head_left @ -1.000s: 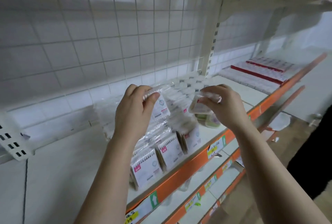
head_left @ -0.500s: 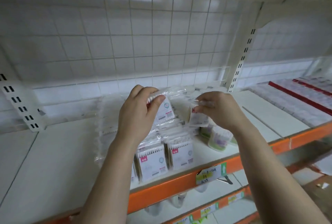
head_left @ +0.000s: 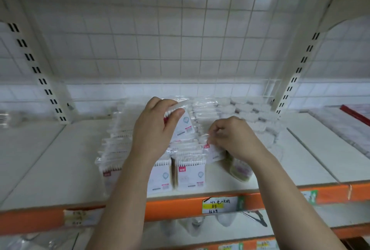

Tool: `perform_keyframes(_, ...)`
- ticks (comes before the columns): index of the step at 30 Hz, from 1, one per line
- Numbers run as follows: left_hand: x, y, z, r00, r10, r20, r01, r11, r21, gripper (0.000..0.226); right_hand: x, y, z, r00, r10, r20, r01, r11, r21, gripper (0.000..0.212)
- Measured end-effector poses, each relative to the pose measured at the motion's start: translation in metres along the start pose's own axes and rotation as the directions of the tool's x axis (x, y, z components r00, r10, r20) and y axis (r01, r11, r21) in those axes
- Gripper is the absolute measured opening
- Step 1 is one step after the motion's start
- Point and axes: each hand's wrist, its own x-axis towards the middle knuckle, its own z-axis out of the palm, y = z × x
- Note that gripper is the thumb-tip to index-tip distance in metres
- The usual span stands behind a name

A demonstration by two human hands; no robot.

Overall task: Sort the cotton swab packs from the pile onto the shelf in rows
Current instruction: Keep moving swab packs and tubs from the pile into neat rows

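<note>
Mid-frame on the white shelf (head_left: 250,177): left hand (head_left: 154,129) grips a swab pack (head_left: 183,125) above the rows (head_left: 190,173), right hand (head_left: 232,139) pinches another pack (head_left: 213,152) just beside.

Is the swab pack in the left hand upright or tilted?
Tilted: the clear plastic cotton swab pack with a white card sits slanted in the left hand, its edges askew to the upright front packs.

Dim, flat light; soft motion blur, wide-angle bowing at edges.
</note>
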Motion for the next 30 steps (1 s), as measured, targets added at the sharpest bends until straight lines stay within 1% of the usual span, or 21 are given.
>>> perform_keyframes(3, -0.003, 0.005, 0.004, 1.000, -0.013, 0.000, 0.013, 1.000, 0.022, 0.039, -0.001, 0.010, 0.009, 0.997, -0.069, -0.015, 0.069, 0.998, -0.003, 0.008)
perform_keyframes(7, -0.009, 0.011, 0.009, 1.000, -0.024, -0.001, 0.024, 1.000, 0.021, 0.039, -0.001, 0.014, 0.010, 0.993, -0.113, -0.029, 0.111, 0.992, -0.064, 0.004)
perform_keyframes(12, -0.017, 0.016, 0.012, 1.000, -0.026, 0.012, 0.025, 0.998, 0.059, 0.047, 0.002, 0.015, 0.010, 0.992, -0.117, -0.043, 0.113, 0.989, -0.098, 0.001)
perform_keyframes(14, -0.020, 0.018, 0.013, 0.999, -0.030, 0.015, 0.030, 0.998, 0.052, 0.043, 0.002, 0.016, 0.011, 0.993, -0.109, -0.054, 0.103, 0.989, -0.104, 0.001)
perform_keyframes(16, -0.022, 0.022, 0.014, 0.999, -0.030, 0.022, 0.029, 0.998, 0.047, 0.039, 0.003, 0.017, 0.010, 0.994, -0.094, -0.049, 0.090, 0.993, -0.076, 0.001)
perform_keyframes(19, -0.024, 0.031, 0.020, 0.999, -0.012, 0.048, 0.010, 0.999, 0.050, 0.046, 0.002, 0.019, 0.005, 0.996, -0.088, -0.026, 0.089, 0.996, 0.028, 0.005)
perform_keyframes(22, -0.027, 0.041, 0.030, 0.996, 0.006, 0.086, -0.007, 1.000, 0.013, 0.035, -0.002, 0.025, -0.004, 0.991, -0.084, -0.101, 0.095, 0.990, 0.106, 0.009)
perform_keyframes(24, -0.028, 0.046, 0.038, 0.994, 0.019, 0.110, -0.018, 1.000, -0.013, 0.031, -0.005, 0.031, -0.011, 0.986, -0.081, -0.144, 0.098, 0.989, 0.111, 0.010)
perform_keyframes(30, -0.028, 0.058, 0.056, 0.988, 0.037, 0.150, -0.033, 0.999, -0.026, 0.029, -0.016, 0.050, -0.030, 0.979, -0.031, -0.200, 0.056, 0.991, 0.119, 0.011)
